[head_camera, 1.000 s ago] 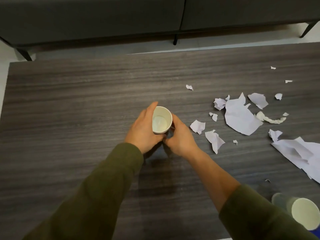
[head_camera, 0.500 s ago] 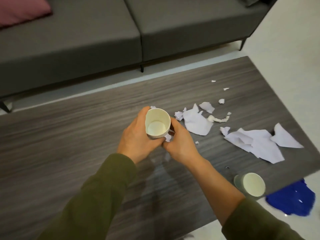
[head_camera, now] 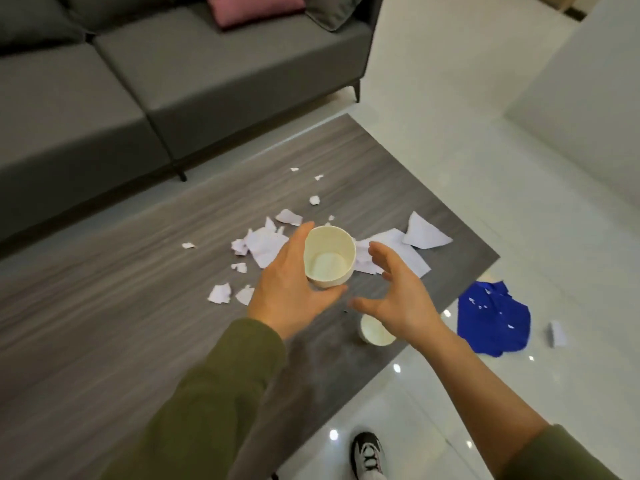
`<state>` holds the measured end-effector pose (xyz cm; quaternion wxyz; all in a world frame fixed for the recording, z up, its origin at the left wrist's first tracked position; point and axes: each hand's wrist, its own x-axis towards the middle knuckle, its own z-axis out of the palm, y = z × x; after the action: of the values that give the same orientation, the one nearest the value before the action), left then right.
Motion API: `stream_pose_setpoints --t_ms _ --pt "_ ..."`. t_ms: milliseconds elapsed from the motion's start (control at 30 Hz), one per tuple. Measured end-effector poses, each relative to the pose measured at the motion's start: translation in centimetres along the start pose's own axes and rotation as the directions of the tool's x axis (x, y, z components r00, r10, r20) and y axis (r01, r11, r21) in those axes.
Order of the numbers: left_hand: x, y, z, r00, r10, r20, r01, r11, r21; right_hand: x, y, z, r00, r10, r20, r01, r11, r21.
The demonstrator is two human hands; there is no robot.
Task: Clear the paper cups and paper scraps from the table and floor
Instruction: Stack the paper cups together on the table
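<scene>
One paper cup (head_camera: 329,259) gripped by L hand (head_camera: 287,289); R hand (head_camera: 401,299) just beside it, fingers spread, empty.

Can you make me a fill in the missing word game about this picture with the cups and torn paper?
The left hand holds the paper cup with its opening facing ___. The right hand is open and holds ___. The cushion on the sofa is ___. The crumpled thing on the floor is ___.
Missing words: up, nothing, pink, blue.
</scene>
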<state>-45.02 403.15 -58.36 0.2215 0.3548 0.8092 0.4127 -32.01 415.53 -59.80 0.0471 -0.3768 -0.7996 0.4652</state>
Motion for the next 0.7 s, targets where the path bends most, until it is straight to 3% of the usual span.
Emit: stream_pose_setpoints --t_ms 300,700 --pt "-2.0 -1.3 11.9 0.978 -0.072 0.196 0.064 0.997 0.049 -1.8 12.5 -1.3 0.951 0.240 0.192 -0.230 0.970 -0.074" --pt "-2.9 -4.3 17.7 0.962 -0.112 0.249 0.053 0.972 0.229 0.5 16.0 0.5 0.939 0.099 0.330 -0.131 0.988 0.075"
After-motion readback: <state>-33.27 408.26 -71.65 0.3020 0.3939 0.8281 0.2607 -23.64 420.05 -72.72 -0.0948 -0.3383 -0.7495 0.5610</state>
